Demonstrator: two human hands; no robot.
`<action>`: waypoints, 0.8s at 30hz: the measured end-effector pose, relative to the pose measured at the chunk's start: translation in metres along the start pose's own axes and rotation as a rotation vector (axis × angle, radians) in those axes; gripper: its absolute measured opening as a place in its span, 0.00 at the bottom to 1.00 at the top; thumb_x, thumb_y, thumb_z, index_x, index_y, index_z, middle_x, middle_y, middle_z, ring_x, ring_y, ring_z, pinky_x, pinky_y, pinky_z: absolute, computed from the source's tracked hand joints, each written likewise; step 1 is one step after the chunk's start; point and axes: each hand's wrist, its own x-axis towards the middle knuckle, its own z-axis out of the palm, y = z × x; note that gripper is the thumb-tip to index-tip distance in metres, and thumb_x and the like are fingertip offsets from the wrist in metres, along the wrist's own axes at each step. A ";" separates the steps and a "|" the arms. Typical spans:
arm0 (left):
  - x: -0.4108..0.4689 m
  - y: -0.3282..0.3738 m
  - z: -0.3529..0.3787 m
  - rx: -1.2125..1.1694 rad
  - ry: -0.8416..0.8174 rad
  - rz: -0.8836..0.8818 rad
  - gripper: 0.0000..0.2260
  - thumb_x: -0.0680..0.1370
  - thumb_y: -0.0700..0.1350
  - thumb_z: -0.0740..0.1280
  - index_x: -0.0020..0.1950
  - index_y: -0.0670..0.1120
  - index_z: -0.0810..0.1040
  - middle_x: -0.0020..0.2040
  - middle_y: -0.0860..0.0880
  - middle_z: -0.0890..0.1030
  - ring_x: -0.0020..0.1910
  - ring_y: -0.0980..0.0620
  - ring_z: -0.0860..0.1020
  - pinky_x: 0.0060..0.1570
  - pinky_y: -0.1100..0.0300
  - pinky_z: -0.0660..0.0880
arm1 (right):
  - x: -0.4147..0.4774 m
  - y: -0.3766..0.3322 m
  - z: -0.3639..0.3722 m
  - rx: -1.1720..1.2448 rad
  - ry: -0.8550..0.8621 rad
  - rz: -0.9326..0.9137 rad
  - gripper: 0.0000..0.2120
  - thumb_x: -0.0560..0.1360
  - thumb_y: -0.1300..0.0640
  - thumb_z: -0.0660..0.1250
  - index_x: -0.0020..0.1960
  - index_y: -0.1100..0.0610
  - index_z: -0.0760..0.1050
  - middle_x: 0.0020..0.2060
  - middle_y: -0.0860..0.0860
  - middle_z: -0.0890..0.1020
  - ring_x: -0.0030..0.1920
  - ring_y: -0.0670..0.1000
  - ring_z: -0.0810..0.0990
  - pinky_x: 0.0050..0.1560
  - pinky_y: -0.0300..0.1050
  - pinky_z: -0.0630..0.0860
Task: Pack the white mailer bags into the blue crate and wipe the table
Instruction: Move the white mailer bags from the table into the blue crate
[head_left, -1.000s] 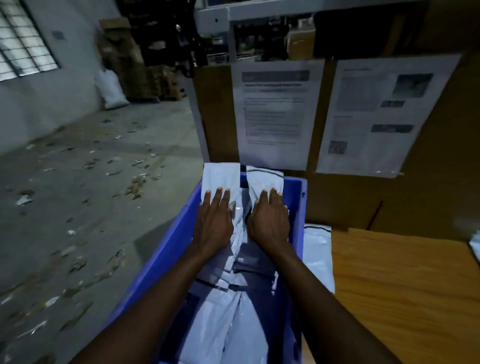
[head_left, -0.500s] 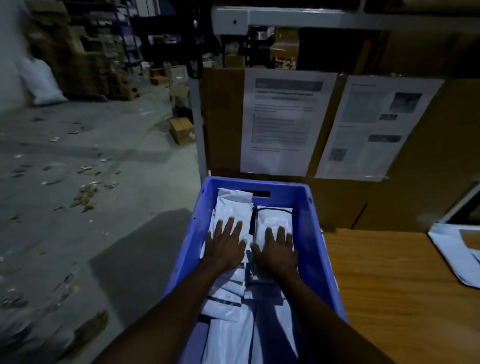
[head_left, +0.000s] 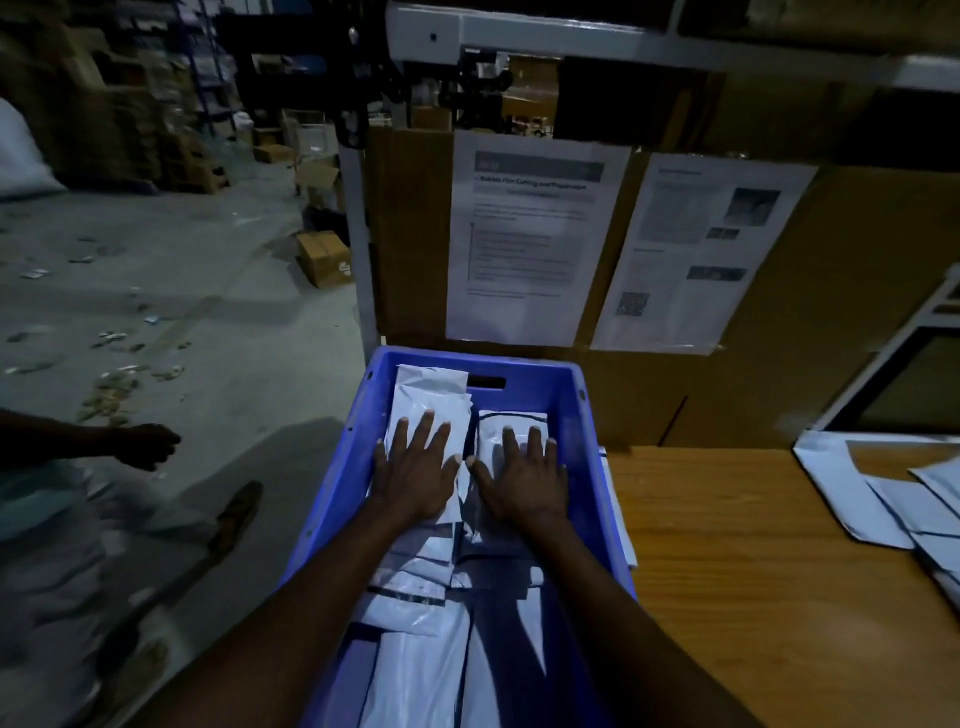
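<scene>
- Both hands are down in the crate (head_left: 540, 387), flat on the bags (head_left: 415, 608). The left hand (head_left: 415, 473) is on the left stack (head_left: 426, 400) and the right hand (head_left: 524, 478) is on the right stack (head_left: 511, 423), thumbs nearly touching. Fingers are straight and spread, nothing gripped, just pressing.
- Looks to me like the squash-it-down step, making room for more. Flat palms are the right call here. These mailers look slick and puffy, so poking with fingertips would probably just make them slide or bulge somewhere else.
- I'd press straight down, evenly on both stacks, then ease off slowly. Let go fast and trapped air likely springs the pile back up.
- The left stack rides up against the far wall beside the handle slot. I'd flatten its top edge down so nothing snags later.
- The nearer bags lie crooked and overlapping, so they're worth smoothing too before adding more.
- A white edge (head_left: 623, 525) shows just outside the crate's right wall, against the surface (head_left: 753, 571). Can't tell if it's a bag that slipped out, so I'd check it.
- Loose bags (head_left: 857, 499) sit well apart at the right end of the surface, so packing isn't done and the wipe has to wait.
- Someone else's hand (head_left: 148, 444) is off to the left over the floor, well clear of the crate.
</scene>
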 end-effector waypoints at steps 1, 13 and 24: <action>-0.001 0.003 -0.003 -0.001 0.024 0.005 0.27 0.86 0.59 0.49 0.84 0.55 0.49 0.84 0.54 0.42 0.83 0.47 0.40 0.79 0.36 0.44 | -0.001 -0.001 -0.004 0.008 0.049 -0.017 0.42 0.77 0.26 0.50 0.83 0.49 0.51 0.82 0.57 0.49 0.81 0.62 0.47 0.77 0.65 0.53; -0.025 0.112 -0.054 -0.023 0.266 0.156 0.27 0.86 0.50 0.55 0.84 0.52 0.52 0.85 0.51 0.44 0.83 0.47 0.43 0.79 0.40 0.48 | -0.037 0.029 -0.097 0.160 0.394 -0.203 0.35 0.81 0.34 0.46 0.82 0.51 0.53 0.82 0.55 0.49 0.82 0.57 0.45 0.79 0.58 0.50; -0.037 0.309 0.015 -0.072 0.367 0.292 0.30 0.82 0.60 0.48 0.82 0.48 0.61 0.84 0.48 0.55 0.83 0.44 0.52 0.77 0.37 0.56 | -0.066 0.249 -0.150 0.139 0.443 -0.120 0.31 0.83 0.35 0.48 0.80 0.50 0.59 0.81 0.55 0.57 0.82 0.57 0.50 0.77 0.61 0.57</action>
